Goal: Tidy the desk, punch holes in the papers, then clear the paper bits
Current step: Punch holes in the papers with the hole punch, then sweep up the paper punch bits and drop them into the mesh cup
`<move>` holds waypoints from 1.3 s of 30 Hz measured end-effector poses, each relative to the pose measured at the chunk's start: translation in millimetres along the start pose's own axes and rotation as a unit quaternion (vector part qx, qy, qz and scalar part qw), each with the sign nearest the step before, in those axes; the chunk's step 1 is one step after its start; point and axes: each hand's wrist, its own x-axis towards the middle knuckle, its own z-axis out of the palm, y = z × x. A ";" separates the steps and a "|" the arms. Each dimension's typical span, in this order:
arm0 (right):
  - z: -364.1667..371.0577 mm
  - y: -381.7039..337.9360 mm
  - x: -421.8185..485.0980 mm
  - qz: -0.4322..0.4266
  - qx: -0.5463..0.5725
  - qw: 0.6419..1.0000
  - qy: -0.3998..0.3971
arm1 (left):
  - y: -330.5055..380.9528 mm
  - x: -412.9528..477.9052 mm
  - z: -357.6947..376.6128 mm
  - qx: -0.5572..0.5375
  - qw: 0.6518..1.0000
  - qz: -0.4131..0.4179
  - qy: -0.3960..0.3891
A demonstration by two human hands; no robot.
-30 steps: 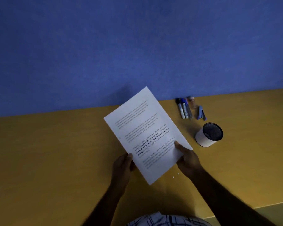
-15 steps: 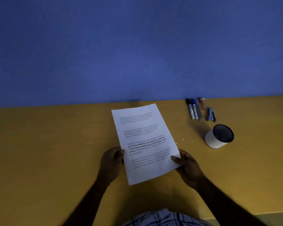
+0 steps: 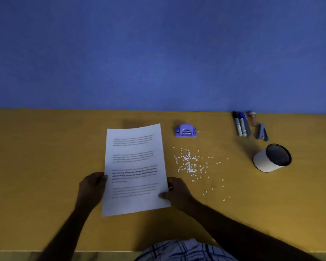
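Note:
A white printed sheet of paper (image 3: 135, 166) is held over the yellow desk (image 3: 45, 166), squared up and facing me. My left hand (image 3: 92, 187) grips its lower left edge and my right hand (image 3: 177, 191) grips its lower right edge. A purple hole punch (image 3: 185, 131) sits on the desk just right of the sheet's top corner. Several small white paper bits (image 3: 191, 164) lie scattered on the desk to the right of the sheet, below the punch.
A white cup with a dark inside (image 3: 271, 159) stands tilted at the right. Behind it by the blue wall (image 3: 158, 53) lie markers (image 3: 241, 126) and a small blue stapler (image 3: 262, 131). The desk's front edge runs along the bottom.
The sheet has turned from a slant to upright and moved left, both hands still holding it. The hole punch and the scattered paper bits have come into view as it moved off them.

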 end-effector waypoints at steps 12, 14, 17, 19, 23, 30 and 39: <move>52.4 -9.6 28.6 0.074 -0.020 0.997 -0.016 | -39.3 40.4 4.2 0.062 0.996 -0.057 -0.026; 55.9 -9.0 29.8 0.075 -0.039 0.996 -0.013 | -43.3 42.0 7.4 0.061 0.996 -0.065 -0.031; 60.5 -8.6 29.6 0.092 -0.062 0.994 0.001 | -47.7 40.6 11.5 0.057 0.995 -0.070 -0.031; 62.5 -8.5 27.9 0.089 -0.097 0.991 0.021 | -48.7 39.0 12.3 0.057 0.996 -0.066 -0.021; 61.0 -7.4 25.4 0.062 -0.199 0.976 0.054 | -50.9 37.3 11.0 0.062 0.997 -0.046 0.004; 48.8 -13.0 27.0 0.046 -0.224 0.973 0.033 | -47.9 32.2 9.9 0.063 0.997 -0.022 0.026; 21.2 -5.2 28.0 0.010 -0.224 0.973 0.045 | -36.7 27.7 18.9 0.125 0.991 0.001 0.053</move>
